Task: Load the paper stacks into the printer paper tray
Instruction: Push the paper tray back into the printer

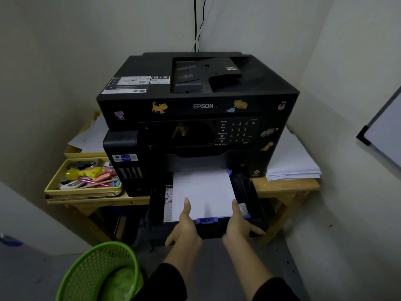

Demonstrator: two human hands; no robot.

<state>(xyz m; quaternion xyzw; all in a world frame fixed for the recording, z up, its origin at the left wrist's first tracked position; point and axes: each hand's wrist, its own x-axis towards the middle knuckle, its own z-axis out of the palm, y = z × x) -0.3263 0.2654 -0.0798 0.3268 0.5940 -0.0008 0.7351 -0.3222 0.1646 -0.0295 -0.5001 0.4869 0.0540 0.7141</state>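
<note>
A dim corner with pale plaster walls and a grey floor; two cables (196, 22) run up the wall behind. A bare wooden table (284, 187) fills the corner.

On it stands a large, boxy black Epson printer (199, 101) of matte plastic, its front dotted with small cartoon animal stickers (159, 107). Its black paper tray (249, 192) is pulled out over the table's front edge, and a flat stack of white paper (202, 190) lies in it, the far end under the printer body. A blue plastic guide tab (207, 220) sits against the stack's near edge.

To the printer's right, a loose heap of white sheets (293, 161) rests on the table. To its left is a shallow yellow tray (54, 181) of pens and small oddments, too blurred to name singly. A round green mesh basket (97, 272) stands on the floor at lower left.

Both arms wear dark sleeves. The left hand (184, 231) is spread open, thumb lying on the paper near its front left corner, fingers dropped below the tray's front. The right hand (238, 227) mirrors it: thumb pressed on the front right corner, fingers splayed along the tray's front edge. Neither hand appears to grip anything closed.
</note>
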